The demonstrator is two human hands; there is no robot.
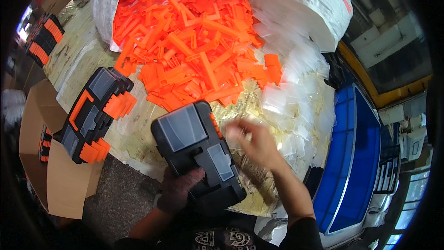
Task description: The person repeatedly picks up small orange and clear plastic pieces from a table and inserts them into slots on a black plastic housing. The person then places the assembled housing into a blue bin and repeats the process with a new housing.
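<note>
A black plastic toolbox (201, 156) with clear compartment covers (184, 128) lies tilted in front of me. An orange latch (215, 125) sits on its right edge, toward the top. My left hand (180, 187), in a dark reddish glove, grips the toolbox at its lower left side. Bare and blurred by motion, my right hand (251, 139) hovers just right of the latch with its fingers curled. Whether it holds anything cannot be made out. Beyond the box spreads a heap of orange plastic handles and latches (194, 52).
Clear plastic pieces (295, 111) lie at right, below white woven sacks (298, 3). Several stacked toolboxes with orange latches (97, 114) stand at left, beside an open cardboard box (69, 177). More toolboxes (45, 40) are at far left. A blue crate (350, 159) borders the worktable's right side.
</note>
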